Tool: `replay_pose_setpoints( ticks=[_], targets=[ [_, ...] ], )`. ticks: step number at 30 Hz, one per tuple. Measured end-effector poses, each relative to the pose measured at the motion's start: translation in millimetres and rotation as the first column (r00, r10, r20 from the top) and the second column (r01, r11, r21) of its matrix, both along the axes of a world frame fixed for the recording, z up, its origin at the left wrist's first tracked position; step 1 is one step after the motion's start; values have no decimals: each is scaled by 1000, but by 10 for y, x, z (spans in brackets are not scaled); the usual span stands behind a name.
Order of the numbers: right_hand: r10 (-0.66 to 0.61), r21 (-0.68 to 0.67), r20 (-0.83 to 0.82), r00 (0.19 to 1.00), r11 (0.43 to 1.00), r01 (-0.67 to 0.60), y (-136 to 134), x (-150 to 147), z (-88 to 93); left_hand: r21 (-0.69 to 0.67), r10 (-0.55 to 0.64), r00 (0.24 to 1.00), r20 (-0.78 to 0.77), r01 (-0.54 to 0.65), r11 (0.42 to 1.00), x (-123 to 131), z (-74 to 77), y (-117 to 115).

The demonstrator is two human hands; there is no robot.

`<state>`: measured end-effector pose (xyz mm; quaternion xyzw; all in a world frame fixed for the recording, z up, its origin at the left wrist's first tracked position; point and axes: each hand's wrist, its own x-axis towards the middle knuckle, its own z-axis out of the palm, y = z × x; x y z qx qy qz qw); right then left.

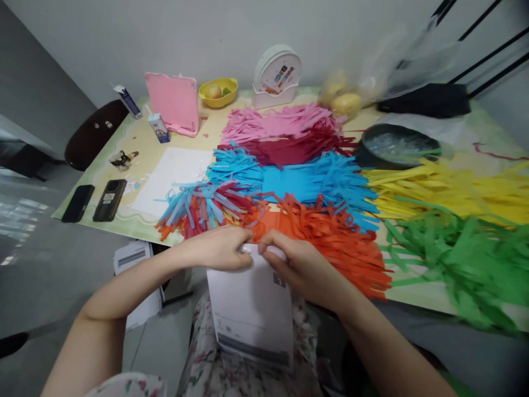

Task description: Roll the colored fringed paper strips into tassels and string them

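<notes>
My left hand (225,251) and my right hand (300,270) are both closed at the top edge of a white printed packet (252,309), thumbs close together. The packet hangs over my lap below the table edge, with a dark printed band near its bottom and a small dark square by my right fingers. Whether it is paper or a bag I cannot tell. Just beyond my hands lie orange fringed paper strips (330,237). A multicoloured bundle of paper strips (206,204) sits beside my left hand.
Blue (289,182), dark red, pink (281,121), yellow (454,190) and green fringed paper (463,259) cover the table. At left are two phones (109,199), a white sheet (165,176) and a pink tablet case (173,102). A dark bowl (397,146) stands right.
</notes>
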<state>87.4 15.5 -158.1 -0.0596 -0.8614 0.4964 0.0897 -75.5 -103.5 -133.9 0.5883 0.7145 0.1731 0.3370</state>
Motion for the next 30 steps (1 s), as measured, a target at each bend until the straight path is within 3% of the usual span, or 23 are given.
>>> replay_pose_setpoints(
  ticks=[3, 7, 13, 17, 24, 30],
  targets=[
    [-9, -18, 16, 1000, 1000, 9, 19, 13, -50, 0, 11, 1000, -25, -11, 1000, 10, -17, 12],
    [-40, -79, 55, 998, 996, 44, 61, 34, -102, 101, 14, 988, -157, 2, 995, 64, -15, -1],
    [-87, -96, 42, 995, 991, 90, 127, 62, -166, 325, 56, 872, -487, 122, 938, 170, -166, -92],
    [-102, -79, 38, 994, 991, 105, 147, 47, -169, 527, 192, 886, -421, 67, 847, 218, -405, -192],
    [-86, -63, 52, 995, 994, 89, 115, -101, -207, 808, 331, 865, -377, 133, 574, 174, -787, -355],
    [19, -113, 48, 999, 994, -13, 21, -284, -285, 859, 416, 845, -336, 94, 502, 141, -936, -533]
  ],
)
